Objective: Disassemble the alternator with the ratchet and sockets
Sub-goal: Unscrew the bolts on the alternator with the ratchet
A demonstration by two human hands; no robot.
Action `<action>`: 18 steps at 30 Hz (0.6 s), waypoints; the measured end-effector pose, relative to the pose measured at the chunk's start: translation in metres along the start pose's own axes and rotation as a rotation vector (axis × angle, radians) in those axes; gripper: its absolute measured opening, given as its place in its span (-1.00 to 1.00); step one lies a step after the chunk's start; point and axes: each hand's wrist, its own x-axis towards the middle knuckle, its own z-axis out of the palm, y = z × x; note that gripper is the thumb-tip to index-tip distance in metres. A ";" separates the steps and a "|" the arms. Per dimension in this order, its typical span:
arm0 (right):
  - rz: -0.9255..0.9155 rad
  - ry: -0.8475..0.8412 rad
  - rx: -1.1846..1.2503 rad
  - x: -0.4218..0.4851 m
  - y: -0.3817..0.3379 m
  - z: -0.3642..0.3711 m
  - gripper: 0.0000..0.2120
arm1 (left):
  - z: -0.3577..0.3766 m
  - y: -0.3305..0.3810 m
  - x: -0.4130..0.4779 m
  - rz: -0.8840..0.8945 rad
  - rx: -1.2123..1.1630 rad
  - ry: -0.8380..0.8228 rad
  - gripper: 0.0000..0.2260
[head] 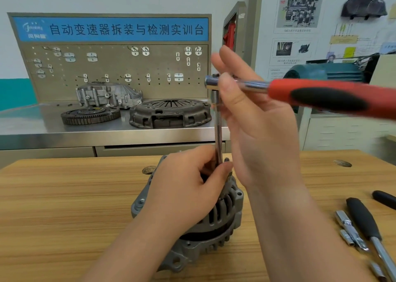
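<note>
Item: alternator [216, 215], set at the centre of the wooden worktop [64, 196], one end face up, partly covered by the left hand [186, 189]. Housing in grey cast metal, made of two halves with a dark band between them. Long slotted vents run round the upper shell, with shorter ribbed openings along the lower shell. Mounting ears stand out at the left and at the near side, each with a round hole. A small stud or nut shows at the top edge, just beside the tool. Tool fitted: chrome extension bar [218, 129], upright, its lower end at the alternator's top and hidden by the left fingers [205, 164], which are curled round it. Its upper end joins the head of the ratchet [321, 97], which has a chrome neck and a red handle with a black insert and lies level, pointing right. Right hand [255, 121]: thumb in front of the neck, fingers nearly straight behind it, holding the ratchet lightly just beside its head. Also on the worktop, far right: chrome sockets [348, 226] and a black-handled driver [362, 217] lying close together. Behind: a steel bench carrying a clutch cover [171, 112], a toothed flywheel [90, 114] and a cast housing [107, 95], with a pegboard [115, 67] above.
</note>
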 end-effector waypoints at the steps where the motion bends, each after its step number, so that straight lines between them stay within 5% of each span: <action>1: -0.031 -0.018 -0.008 0.000 0.000 0.001 -0.80 | 0.000 0.000 0.000 -0.006 -0.003 -0.003 -0.69; 9: 0.252 0.041 0.165 0.001 -0.002 -0.004 -0.68 | -0.002 0.000 0.000 0.003 -0.007 -0.041 -0.72; 18: 0.040 0.009 0.053 -0.002 -0.002 0.002 -0.80 | -0.001 0.000 0.001 0.001 0.020 0.005 -0.73</action>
